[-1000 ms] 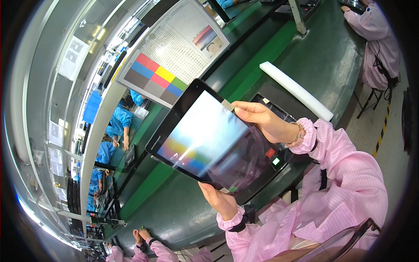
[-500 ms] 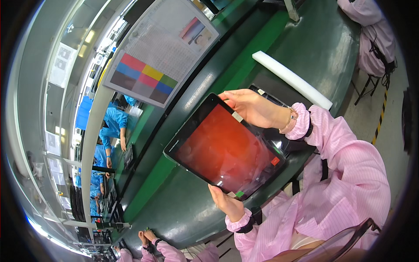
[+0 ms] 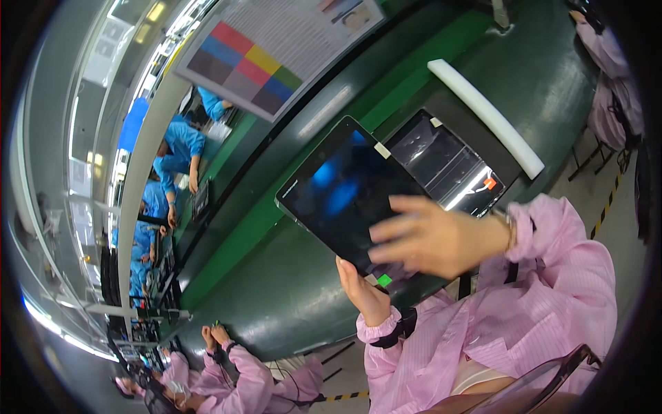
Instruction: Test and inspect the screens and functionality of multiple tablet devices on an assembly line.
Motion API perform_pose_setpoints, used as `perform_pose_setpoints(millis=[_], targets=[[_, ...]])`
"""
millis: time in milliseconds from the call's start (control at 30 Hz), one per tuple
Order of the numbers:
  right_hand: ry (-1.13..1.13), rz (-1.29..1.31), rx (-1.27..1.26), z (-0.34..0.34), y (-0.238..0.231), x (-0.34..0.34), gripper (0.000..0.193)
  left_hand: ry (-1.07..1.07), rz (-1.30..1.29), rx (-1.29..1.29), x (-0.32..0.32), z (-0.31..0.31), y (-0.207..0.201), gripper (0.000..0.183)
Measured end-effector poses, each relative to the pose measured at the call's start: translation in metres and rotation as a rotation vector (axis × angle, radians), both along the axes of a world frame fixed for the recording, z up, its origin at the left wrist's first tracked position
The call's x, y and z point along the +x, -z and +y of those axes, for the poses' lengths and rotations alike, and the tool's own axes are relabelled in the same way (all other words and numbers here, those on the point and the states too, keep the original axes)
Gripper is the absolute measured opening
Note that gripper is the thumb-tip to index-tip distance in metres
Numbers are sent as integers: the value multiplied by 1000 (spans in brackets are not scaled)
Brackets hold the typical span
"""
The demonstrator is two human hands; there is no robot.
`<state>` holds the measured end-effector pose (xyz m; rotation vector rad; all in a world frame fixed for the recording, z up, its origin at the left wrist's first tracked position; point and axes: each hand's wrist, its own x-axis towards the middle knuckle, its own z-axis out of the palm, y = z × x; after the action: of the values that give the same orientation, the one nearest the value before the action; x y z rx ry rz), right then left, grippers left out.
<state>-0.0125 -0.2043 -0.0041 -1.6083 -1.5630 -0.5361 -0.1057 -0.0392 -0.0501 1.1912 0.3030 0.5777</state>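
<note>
My left hand (image 3: 364, 293) grips a black tablet (image 3: 324, 196) by its lower edge, thumb on the front rim, holding it tilted above the bench. The tablet's screen is dark with blue glows. A pale tab sits on its upper side edge, and a green sticker lies beside another pale tab near my left hand. Over the near part of the screen hovers my right hand (image 3: 445, 238), smeared by motion, its fingers apart and nothing in them. Whether its fingertips touch the glass I cannot tell. A second tablet (image 3: 441, 159) with an orange sticker lies on the bench just beyond my right hand.
A white foam bar (image 3: 486, 117) lies beside the second tablet on a dark mat (image 3: 507, 155). The green bench (image 3: 276, 297) curves away at left. A printed colour chart (image 3: 255, 65) stands across it. Co-workers in blue (image 3: 183, 148) and pink (image 3: 248, 376) sit nearby.
My right hand has let go of the tablet's upper side and moved down over the screen. The screen has gone from red-orange to dark with blue glows. My left hand keeps its grip.
</note>
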Motion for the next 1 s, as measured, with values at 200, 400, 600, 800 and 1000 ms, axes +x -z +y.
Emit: perform_pose_setpoints(millis=[200, 400, 600, 800, 1000], targets=[[-88, -185, -180, 14, 56, -39, 31, 8, 38, -102, -4, 9, 10, 32], [98, -108, -154, -1, 43, -23, 33, -61, 88, -42, -7, 17, 17, 33], [585, 272, -153, -71, 48, 41, 33, 24, 207, 3, -6, 60, 42, 34], [608, 715, -218, -125, 85, 63, 43, -33, 436, 675, -2, 87, 78, 49], [462, 977, -217, -130, 98, 60, 51, 474, 335, 523, 17, -13, -1, 49]])
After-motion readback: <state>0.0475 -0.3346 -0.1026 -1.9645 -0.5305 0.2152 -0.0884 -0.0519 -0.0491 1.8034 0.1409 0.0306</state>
